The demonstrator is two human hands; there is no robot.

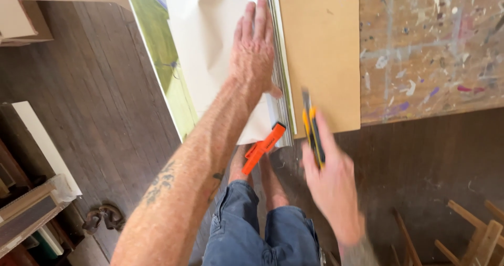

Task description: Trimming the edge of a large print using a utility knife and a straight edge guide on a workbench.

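My left hand (254,48) lies flat, fingers together, on a long metal straightedge (281,82) and the cream paper sheet (207,40) beside it. My right hand (333,184) grips a yellow and black utility knife (313,127), its blade tip close to the straightedge's near end, by the edge of a brown board (321,51). An orange clamp (262,148) sticks out from the near end of the straightedge, over the table edge.
A paint-spattered plywood tabletop (430,45) carries the board. A green painted panel (163,61) lies under the paper at left. Dark wooden floor (94,103) below, with my bare feet (262,177), stacked frames at lower left, wooden pieces (472,234) at lower right.
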